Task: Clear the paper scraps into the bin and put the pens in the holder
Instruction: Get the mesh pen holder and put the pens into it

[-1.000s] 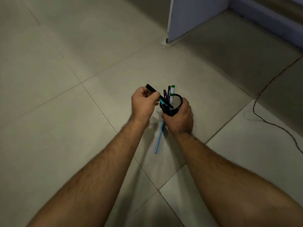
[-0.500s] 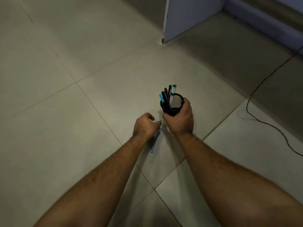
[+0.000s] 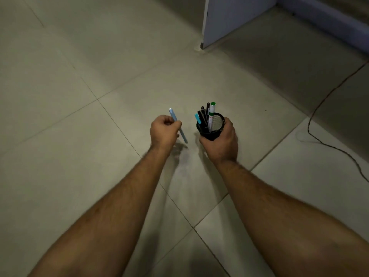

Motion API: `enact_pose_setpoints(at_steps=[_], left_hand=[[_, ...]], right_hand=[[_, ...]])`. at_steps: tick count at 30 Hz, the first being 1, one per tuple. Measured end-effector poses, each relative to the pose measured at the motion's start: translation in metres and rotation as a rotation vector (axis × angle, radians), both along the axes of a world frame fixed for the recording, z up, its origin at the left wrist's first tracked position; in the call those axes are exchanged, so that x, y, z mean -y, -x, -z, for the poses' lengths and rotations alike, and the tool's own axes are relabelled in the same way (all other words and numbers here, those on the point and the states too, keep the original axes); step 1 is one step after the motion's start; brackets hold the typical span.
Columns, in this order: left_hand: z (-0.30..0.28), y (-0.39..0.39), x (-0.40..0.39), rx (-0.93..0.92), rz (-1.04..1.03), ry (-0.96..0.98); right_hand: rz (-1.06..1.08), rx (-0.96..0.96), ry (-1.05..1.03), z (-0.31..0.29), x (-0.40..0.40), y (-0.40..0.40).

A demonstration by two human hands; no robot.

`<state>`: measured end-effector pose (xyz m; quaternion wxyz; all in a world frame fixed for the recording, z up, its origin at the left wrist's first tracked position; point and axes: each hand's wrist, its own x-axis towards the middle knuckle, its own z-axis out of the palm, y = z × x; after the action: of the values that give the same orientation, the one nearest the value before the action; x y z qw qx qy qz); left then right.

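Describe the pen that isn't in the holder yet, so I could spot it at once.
Start at the black mesh pen holder gripped by the right hand over the tiled floor. Just left of it, the left hand pinches a light blue pen. Unlike the pens standing in the holder, it is slanted, out in the open.

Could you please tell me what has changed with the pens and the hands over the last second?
The left hand dropped a black pen into the holder, reached down to the light blue pen lying on the floor, gripped it and lifted it; it now holds it beside the holder. The right hand kept gripping the holder throughout, and the green-capped marker stayed in it.
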<state>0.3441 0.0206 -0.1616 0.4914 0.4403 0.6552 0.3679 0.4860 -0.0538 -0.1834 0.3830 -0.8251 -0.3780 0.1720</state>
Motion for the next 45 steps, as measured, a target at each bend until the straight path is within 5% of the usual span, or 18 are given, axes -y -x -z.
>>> enact_pose_setpoints(at_steps=[7, 14, 25, 33, 45], left_hand=[[-0.043, -0.014, -0.009, 0.49, -0.121, -0.058], [-0.014, -0.029, 0.015, 0.08, 0.194, -0.002], [-0.054, 0.011, 0.003, -0.079, 0.021, -0.084], [-0.175, 0.064, 0.001, -0.057, 0.05, 0.043], [-0.532, 0.2, 0.01, -0.292, -0.198, -0.035]], right_hand=[[0.015, 0.032, 0.015, -0.001, -0.006, 0.01], [0.012, -0.017, -0.001, -0.01, -0.01, 0.02], [-0.076, -0.221, -0.012, -0.046, -0.023, 0.036], [-0.016, -0.375, -0.07, -0.186, -0.016, 0.07], [-0.386, -0.402, -0.033, -0.538, -0.036, 0.193]])
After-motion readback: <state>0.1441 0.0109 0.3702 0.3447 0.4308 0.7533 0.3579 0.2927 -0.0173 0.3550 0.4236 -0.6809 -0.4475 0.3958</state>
